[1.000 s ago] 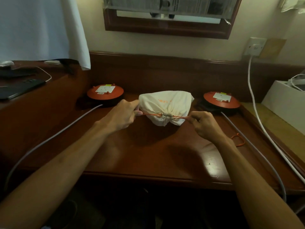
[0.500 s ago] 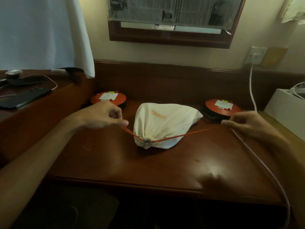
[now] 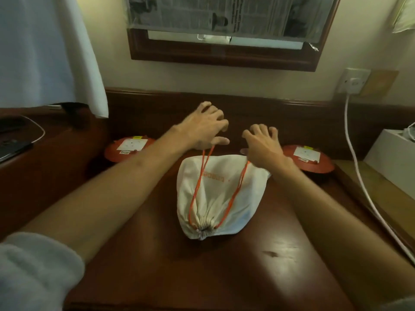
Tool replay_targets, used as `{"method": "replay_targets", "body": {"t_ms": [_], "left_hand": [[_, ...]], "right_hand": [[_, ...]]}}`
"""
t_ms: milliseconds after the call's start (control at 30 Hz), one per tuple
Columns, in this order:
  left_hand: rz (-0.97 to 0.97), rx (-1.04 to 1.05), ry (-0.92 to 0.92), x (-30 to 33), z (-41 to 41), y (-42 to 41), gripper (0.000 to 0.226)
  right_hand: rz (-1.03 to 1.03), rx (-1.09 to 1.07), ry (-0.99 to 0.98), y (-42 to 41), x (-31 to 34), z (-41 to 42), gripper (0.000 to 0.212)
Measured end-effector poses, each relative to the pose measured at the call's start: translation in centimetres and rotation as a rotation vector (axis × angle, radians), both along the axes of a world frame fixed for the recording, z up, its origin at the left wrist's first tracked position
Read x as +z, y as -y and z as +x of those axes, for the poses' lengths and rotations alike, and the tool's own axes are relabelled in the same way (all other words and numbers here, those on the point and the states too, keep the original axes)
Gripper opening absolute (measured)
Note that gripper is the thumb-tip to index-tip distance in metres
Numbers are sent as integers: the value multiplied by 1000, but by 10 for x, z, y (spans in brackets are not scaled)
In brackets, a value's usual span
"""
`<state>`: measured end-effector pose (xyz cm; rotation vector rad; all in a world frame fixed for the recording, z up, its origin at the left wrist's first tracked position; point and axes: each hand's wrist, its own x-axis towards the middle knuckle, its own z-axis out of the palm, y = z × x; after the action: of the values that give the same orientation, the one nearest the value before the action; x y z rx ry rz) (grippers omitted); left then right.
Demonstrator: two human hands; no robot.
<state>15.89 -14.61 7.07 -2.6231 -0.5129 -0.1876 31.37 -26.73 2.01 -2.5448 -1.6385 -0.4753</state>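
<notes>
We see a cream drawstring bag (image 3: 215, 198) lying on the dark wooden worktop (image 3: 202, 277), roughly midway between our two forearms. Its gathered, cinched neck points toward us and its closed bottom points toward the wall. Orange lettering runs across the cloth. The orange drawstring (image 3: 233, 195) comes out of the neck in two runs that pass over the top of the bag to the hands, which are raised just beyond its far end. One looped run rises to our left hand (image 3: 203, 129) and hangs from it at the base of the thumb, with the fingers (image 3: 215, 114) above it half curled and spread apart. The other run disappears under the heel of our right hand (image 3: 262, 144). That hand's fingers (image 3: 260, 129) are also curled and spread, and we cannot tell how it holds the cord. Neither hand touches the cloth. A round orange-red disc (image 3: 129, 149) with a white label sits on the worktop to the left of the bag, and a matching disc (image 3: 307, 160) sits to the right. A white cable (image 3: 359, 176) drops from the wall socket (image 3: 352, 80) past a white box (image 3: 395, 158).
</notes>
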Motion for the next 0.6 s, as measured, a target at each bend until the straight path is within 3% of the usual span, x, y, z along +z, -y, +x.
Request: {"method": "replay_targets", "body": {"t_ms": [100,200,300,400,533,600], "left_hand": [[-251,12,267,-56,-2,-7,43],[-488,169,319,-117,-15,-5,51],[-572,258,365,-154,-20,-4,61],[-492,257,455,-162,-17,-1,69],[-477,274,572,-165,-17,10,69],[-557,247,659,-161,-15,10,66]], "right_hand": [[109,-122,-288,5,-38,-19,54],[65,-171,-528,16,-80,-29,70],[98,-137,-471,17,-112,-26,74],[143,-99,-450,14,-121,-15,72],[108,-29,-527,9,-118,3,71],[79,-7,-582,6,-110,8,73]]}}
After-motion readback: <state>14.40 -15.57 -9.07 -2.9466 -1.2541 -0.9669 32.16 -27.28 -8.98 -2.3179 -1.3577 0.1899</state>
